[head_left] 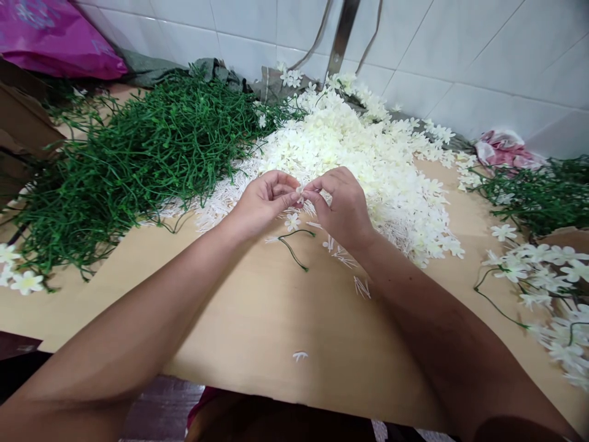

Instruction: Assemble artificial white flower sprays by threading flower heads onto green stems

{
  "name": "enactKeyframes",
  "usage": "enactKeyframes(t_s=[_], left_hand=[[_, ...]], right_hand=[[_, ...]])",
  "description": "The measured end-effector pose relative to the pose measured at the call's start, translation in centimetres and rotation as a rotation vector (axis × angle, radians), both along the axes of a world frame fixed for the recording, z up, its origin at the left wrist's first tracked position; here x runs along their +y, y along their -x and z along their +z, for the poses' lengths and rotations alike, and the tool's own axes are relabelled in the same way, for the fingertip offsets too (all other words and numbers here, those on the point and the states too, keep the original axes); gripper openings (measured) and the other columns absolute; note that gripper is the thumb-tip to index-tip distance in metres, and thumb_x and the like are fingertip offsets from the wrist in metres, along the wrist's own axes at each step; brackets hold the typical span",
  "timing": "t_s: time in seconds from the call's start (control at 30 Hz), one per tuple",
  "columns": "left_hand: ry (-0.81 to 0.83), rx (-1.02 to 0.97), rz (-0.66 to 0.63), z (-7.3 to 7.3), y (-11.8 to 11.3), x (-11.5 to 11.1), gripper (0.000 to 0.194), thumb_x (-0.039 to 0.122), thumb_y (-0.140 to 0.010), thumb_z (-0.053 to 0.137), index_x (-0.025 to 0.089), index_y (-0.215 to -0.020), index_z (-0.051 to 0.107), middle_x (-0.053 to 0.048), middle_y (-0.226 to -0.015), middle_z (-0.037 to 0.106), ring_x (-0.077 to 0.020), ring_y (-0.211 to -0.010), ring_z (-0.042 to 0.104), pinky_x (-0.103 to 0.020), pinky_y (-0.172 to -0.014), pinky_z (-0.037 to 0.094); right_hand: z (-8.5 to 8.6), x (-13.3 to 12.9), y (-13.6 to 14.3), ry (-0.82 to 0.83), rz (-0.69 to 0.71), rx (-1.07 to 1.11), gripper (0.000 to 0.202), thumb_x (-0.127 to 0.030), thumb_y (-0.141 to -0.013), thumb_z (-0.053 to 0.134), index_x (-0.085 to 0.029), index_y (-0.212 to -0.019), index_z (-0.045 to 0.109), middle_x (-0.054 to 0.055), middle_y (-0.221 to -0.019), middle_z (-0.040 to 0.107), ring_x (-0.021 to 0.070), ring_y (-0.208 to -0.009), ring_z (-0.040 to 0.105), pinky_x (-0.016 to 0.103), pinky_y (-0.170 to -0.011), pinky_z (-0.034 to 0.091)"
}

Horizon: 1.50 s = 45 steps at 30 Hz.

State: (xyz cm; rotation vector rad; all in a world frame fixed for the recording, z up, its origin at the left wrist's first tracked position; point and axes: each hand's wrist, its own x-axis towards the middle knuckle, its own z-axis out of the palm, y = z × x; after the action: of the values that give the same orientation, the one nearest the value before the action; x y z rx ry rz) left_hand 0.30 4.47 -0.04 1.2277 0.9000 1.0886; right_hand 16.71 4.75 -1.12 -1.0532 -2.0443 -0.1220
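Note:
My left hand [265, 199] and my right hand [339, 199] meet at the middle of the work surface. Between their fingertips is a small white artificial flower [299, 191], pinched from both sides. Just below them lies a green plastic stem [289, 248] with a pale tip, and a loose white flower [291, 221] rests beside it. Behind my hands rises a big heap of white artificial flowers [340, 138], with many thin white sticks [230, 190] at its left edge.
A large pile of green stems [151, 141] fills the left. At the right are flowers joined to stems [547, 276] and more green stems [547, 190]. A pink bag [55, 40] sits at the back left, and a tiled wall [469, 55] stands behind the cardboard surface [239, 331].

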Motion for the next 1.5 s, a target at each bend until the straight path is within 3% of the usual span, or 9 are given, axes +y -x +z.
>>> enactKeyframes(t_s=[0.17, 0.27, 0.67, 0.97, 1.13, 1.27, 1.33, 1.5], left_hand=[[0.091, -0.003, 0.059, 0.1, -0.2, 0.0, 0.019, 0.000, -0.069, 0.064, 0.014, -0.080, 0.057, 0.004, -0.060, 0.064, -0.0083, -0.061, 0.064, -0.021, -0.066, 0.048], [0.137, -0.010, 0.089, 0.3, -0.4, -0.1, 0.020, -0.004, -0.070, 0.058, 0.014, -0.078, 0.056, 0.004, -0.059, 0.064, -0.0077, -0.059, 0.064, -0.021, -0.065, 0.047], [0.142, 0.025, 0.084, -0.4, 0.1, 0.4, 0.009, 0.005, -0.065, 0.068, 0.012, -0.070, 0.065, 0.001, -0.060, 0.063, -0.0062, -0.054, 0.055, -0.020, -0.056, 0.041], [0.293, -0.086, 0.084, -0.2, 0.1, 0.4, 0.012, 0.004, -0.060, 0.071, 0.012, -0.067, 0.066, 0.000, -0.063, 0.066, -0.0052, -0.054, 0.057, -0.018, -0.053, 0.045], [0.281, -0.088, 0.045, -0.1, 0.2, 0.4, 0.015, 0.006, -0.058, 0.075, 0.012, -0.068, 0.065, 0.001, -0.061, 0.065, -0.0057, -0.053, 0.059, -0.017, -0.054, 0.047], [0.206, -0.082, 0.014, 0.1, 0.3, 0.3, 0.021, 0.014, -0.059, 0.079, 0.014, -0.071, 0.062, 0.002, -0.065, 0.064, -0.0070, -0.057, 0.061, -0.018, -0.055, 0.046], [0.161, -0.078, 0.016, 0.1, 0.3, 0.3, 0.021, 0.015, -0.060, 0.078, 0.015, -0.074, 0.062, 0.002, -0.066, 0.063, -0.0074, -0.058, 0.061, -0.019, -0.054, 0.045], [0.110, -0.030, 0.034, 0.1, 0.2, 0.2, 0.015, 0.009, -0.067, 0.068, 0.017, -0.078, 0.060, 0.003, -0.061, 0.059, -0.0081, -0.055, 0.058, -0.020, -0.053, 0.043]], right_hand=[[-0.3, 0.1, 0.0, -0.057, 0.029, 0.004, 0.015, -0.019, -0.087, 0.050, -0.020, -0.074, 0.057, 0.003, -0.073, 0.061, 0.0179, -0.078, 0.052, 0.033, -0.075, 0.042], [-0.4, 0.2, 0.0, -0.082, 0.038, -0.014, 0.016, -0.017, -0.087, 0.049, -0.020, -0.073, 0.057, 0.003, -0.071, 0.062, 0.0179, -0.077, 0.053, 0.033, -0.075, 0.042], [-0.1, -0.2, 0.2, -0.059, 0.009, -0.109, 0.019, -0.025, -0.089, 0.052, -0.020, -0.071, 0.055, 0.004, -0.070, 0.061, 0.0185, -0.075, 0.051, 0.033, -0.072, 0.041], [0.2, -0.6, 0.5, -0.038, 0.000, -0.150, 0.023, -0.031, -0.092, 0.046, -0.019, -0.073, 0.053, 0.005, -0.072, 0.060, 0.0197, -0.077, 0.050, 0.035, -0.074, 0.040], [0.2, -0.6, 0.6, -0.049, 0.079, -0.052, 0.023, -0.030, -0.091, 0.048, -0.020, -0.071, 0.051, 0.003, -0.070, 0.058, 0.0175, -0.075, 0.051, 0.033, -0.071, 0.041], [0.4, -0.4, 0.3, 0.076, 0.116, 0.117, 0.011, -0.030, -0.085, 0.056, -0.019, -0.083, 0.055, 0.003, -0.080, 0.060, 0.0156, -0.080, 0.054, 0.032, -0.071, 0.045], [0.6, -0.3, 0.1, 0.186, 0.152, 0.198, 0.016, -0.032, -0.082, 0.060, -0.019, -0.090, 0.055, 0.004, -0.089, 0.061, 0.0150, -0.083, 0.056, 0.030, -0.069, 0.047], [1.0, -0.4, 0.3, 0.314, 0.231, 0.292, 0.009, -0.024, -0.078, 0.063, -0.018, -0.079, 0.056, -0.001, -0.078, 0.059, 0.0103, -0.071, 0.054, 0.027, -0.065, 0.047]])
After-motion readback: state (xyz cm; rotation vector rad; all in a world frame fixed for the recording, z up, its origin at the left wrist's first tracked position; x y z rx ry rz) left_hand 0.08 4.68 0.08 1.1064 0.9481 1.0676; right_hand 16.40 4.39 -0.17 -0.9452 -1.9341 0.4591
